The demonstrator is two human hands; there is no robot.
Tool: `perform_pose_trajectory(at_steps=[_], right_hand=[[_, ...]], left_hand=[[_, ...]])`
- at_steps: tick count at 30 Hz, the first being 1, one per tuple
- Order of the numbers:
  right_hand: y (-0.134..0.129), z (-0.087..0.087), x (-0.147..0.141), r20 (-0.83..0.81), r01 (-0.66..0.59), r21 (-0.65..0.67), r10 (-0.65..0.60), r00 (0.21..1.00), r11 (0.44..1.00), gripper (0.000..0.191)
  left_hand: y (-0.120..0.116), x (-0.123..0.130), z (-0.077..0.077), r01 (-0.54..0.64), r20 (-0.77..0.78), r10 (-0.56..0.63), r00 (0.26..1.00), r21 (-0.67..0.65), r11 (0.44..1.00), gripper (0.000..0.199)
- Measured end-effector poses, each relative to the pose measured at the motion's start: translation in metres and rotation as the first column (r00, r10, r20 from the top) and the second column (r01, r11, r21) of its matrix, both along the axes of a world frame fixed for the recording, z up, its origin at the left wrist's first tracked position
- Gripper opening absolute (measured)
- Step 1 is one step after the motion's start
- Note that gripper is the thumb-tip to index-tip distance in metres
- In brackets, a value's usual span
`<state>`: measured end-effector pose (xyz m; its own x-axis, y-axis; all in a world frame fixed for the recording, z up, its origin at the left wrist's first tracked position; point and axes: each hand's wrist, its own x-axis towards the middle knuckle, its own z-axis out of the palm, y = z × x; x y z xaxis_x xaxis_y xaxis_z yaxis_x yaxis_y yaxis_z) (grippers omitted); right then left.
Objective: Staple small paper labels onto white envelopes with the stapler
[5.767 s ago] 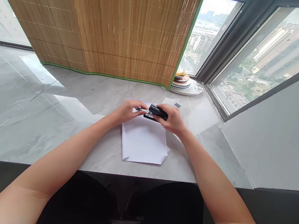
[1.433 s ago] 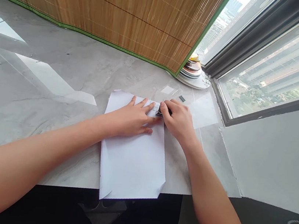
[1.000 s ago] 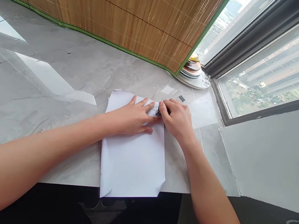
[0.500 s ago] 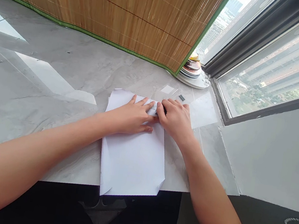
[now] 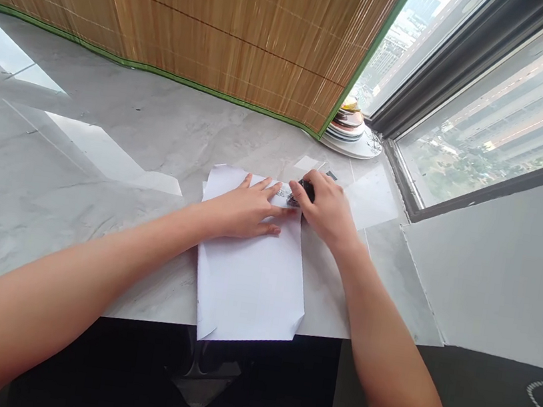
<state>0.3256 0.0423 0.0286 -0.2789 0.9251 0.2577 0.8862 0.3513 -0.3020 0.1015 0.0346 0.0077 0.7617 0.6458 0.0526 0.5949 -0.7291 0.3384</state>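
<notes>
Gripping a black stapler (image 5: 308,188), the right hand (image 5: 330,210) hides most of its body at the top right of the white paper (image 5: 252,285). The left hand (image 5: 250,211) lies flat, fingers spread, covering part of the sheet; whether its index fingertip touches the stapler, I cannot tell. Dark marks between the hands are too fine to read. The bamboo blind (image 5: 185,23) is cut off above and partly covers stacked plates (image 5: 355,146).

1 head-worn view, forward and down onto the nearby paper (image 5: 253,282)
</notes>
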Motion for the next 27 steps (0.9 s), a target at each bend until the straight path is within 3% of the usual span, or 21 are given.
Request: perform_pose_trajectory(at_steps=[5,11,13,16,19,21,23,25,27], right_hand=[[0.011,0.01,0.03,-0.109,-0.057,-0.052,0.051,0.993,0.997,0.028],[0.014,0.014,0.056,0.011,-0.195,-0.161,0.199,0.98,0.967,0.016],[0.017,0.013,0.063,0.083,-0.125,-0.166,0.141,0.987,0.978,0.013],[0.021,0.011,0.067,0.146,0.082,-0.066,-0.072,0.987,0.994,0.021],[0.016,0.018,0.054,0.069,0.246,0.087,-0.252,0.965,0.965,0.024],[0.006,0.025,0.034,-0.007,0.247,0.103,-0.248,0.969,0.963,0.025],[-0.009,0.029,0.005,-0.034,0.182,0.041,-0.181,0.983,0.982,0.024],[-0.025,0.027,-0.027,-0.016,0.117,-0.039,-0.117,0.993,0.992,0.022],[-0.038,0.021,-0.058,0.028,0.061,-0.106,-0.058,0.998,0.992,0.023]], left_hand=[[0.002,-0.001,0.001,-0.006,-0.013,0.007,1.0,0.009,1.0,0.057],[0.005,-0.002,0.002,-0.062,-0.093,0.064,0.994,0.027,0.998,0.077],[0.006,-0.003,0.001,-0.074,-0.107,0.077,0.991,0.037,0.997,0.074],[0.01,-0.005,-0.005,-0.078,-0.093,0.081,0.992,0.037,0.996,0.071],[0.02,-0.01,-0.012,-0.07,-0.008,0.07,0.998,0.011,0.998,0.074],[0.03,-0.016,-0.013,-0.089,0.151,0.088,0.985,0.003,0.996,0.075],[0.041,-0.027,-0.009,-0.21,0.393,0.181,0.901,0.032,0.977,0.061],[0.052,-0.042,-0.003,-0.417,0.626,0.299,0.72,0.046,0.908,0.04],[0.062,-0.06,0.001,-0.59,0.764,0.382,0.52,-0.001,0.807,0.037]])
